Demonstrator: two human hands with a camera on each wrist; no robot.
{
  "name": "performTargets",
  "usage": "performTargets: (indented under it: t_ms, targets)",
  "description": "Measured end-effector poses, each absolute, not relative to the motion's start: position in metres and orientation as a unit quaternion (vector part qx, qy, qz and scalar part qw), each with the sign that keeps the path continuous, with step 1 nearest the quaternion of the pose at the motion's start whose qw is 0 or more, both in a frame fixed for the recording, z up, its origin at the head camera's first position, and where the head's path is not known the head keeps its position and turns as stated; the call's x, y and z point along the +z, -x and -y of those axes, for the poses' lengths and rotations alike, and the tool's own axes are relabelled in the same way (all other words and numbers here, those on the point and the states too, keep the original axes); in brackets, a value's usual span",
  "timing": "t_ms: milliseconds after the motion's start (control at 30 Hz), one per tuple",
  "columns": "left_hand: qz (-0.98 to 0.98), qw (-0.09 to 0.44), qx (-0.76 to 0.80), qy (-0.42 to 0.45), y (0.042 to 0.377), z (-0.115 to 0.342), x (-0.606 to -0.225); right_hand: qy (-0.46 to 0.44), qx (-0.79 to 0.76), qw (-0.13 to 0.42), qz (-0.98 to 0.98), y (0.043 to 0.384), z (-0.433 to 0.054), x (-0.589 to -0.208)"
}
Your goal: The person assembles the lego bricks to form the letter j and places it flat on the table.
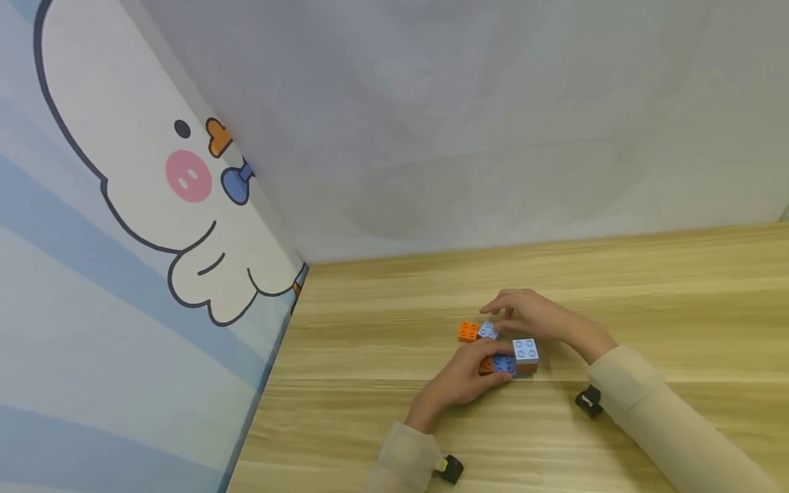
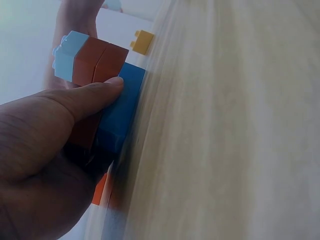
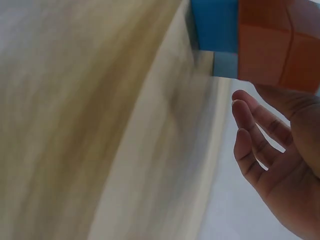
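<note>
Well in from the left edge of the surface, the left hand grips a stack of joined blocks; the right hand, its fingers loosely bent and holding nothing, is just beside a light blue block, with an orange block next to it. If the left hand presses unevenly, the stack could perhaps break apart.

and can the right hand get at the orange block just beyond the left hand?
Likely yes: the right hand appears empty, and nothing covers the orange block from above, though the left hand sits close on its near side.
</note>
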State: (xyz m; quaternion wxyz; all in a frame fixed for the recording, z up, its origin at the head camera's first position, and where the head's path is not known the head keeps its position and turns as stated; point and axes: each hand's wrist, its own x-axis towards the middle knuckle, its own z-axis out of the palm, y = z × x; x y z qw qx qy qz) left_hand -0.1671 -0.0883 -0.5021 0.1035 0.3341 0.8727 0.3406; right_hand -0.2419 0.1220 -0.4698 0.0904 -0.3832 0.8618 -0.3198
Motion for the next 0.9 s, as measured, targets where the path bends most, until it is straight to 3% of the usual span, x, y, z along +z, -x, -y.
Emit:
performTargets:
  t_ms: [600,900]
  targets:
    - [-0.873,0.100,0.339,-0.336,0.167,0.087,-0.502,0.427,-0.349,0.101,-0.828,0.249,-0.117,-0.484]
    - [-0.870,0.105,0.353,-0.328,0.169,0.088,-0.504,0.399,-0.353,0.107,-0.839,0.249,-0.120,-0.485]
